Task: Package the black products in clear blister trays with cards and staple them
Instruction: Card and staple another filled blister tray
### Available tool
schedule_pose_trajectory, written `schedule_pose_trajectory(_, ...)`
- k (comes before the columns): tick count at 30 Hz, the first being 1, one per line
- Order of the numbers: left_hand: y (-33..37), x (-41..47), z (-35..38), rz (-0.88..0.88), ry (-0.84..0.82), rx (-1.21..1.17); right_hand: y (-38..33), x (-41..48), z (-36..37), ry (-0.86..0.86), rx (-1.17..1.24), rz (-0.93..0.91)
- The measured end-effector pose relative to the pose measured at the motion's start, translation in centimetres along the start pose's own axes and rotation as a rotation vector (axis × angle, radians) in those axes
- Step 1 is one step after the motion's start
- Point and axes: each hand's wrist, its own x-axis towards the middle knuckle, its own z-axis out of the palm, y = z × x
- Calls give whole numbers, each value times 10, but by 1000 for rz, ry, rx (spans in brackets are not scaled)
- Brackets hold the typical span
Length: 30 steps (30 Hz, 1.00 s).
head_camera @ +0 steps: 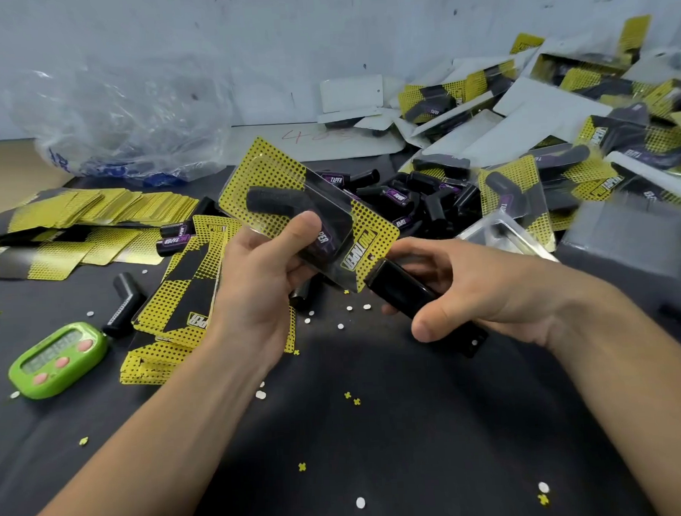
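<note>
My left hand [260, 278] holds a filled pack above the table: a clear blister tray [287, 197] with a black product [272, 204] inside, backed by a yellow-and-black dotted card [373, 232]. My thumb presses on the tray's front. My right hand [472, 289] grips a black stapler [408, 289], whose nose sits at the card's lower corner. Loose black products [419, 201] lie heaped behind the pack. A stack of cards [185, 291] rests under my left wrist.
A green timer [58, 361] sits at the left. Spread cards [77, 218] and a crumpled plastic bag [123, 123] lie at the back left. Finished packs [562, 132] pile up at the right. Another black product [124, 303] and paper punch-outs dot the dark table [342, 437].
</note>
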Motion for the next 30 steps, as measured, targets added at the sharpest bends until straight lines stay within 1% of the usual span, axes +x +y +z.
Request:
schedule_pose_trajectory(2,-1,-1,1,24,56,-7,0,0,-1,6,-32,2)
schedule_pose_trajectory(4,-1,-1,1,37,71,-14,0,-1,-1,2,-43,-1)
schedule_pose_trajectory(7,0,-2,3,20,15,-9,-1,-1,1,22,-54,-25)
schedule_pose_trajectory(10,-5,-6,5,-9,5,8,-3,-1,3,-12,-41,-92)
schedule_pose_trajectory(14,-2,-8,8,-14,-7,-20,-4,0,3,-9,-4,-134)
schedule_pose_trajectory(18,1,-8,8,-7,-24,-4,-3,1,3,19,-1,-153)
schedule_pose_trajectory(25,3,-12,8,-30,-40,28,-4,1,5,-35,58,-157)
schedule_pose_trajectory(30,4,-11,8,-43,-45,32,-4,2,7,-14,71,-167)
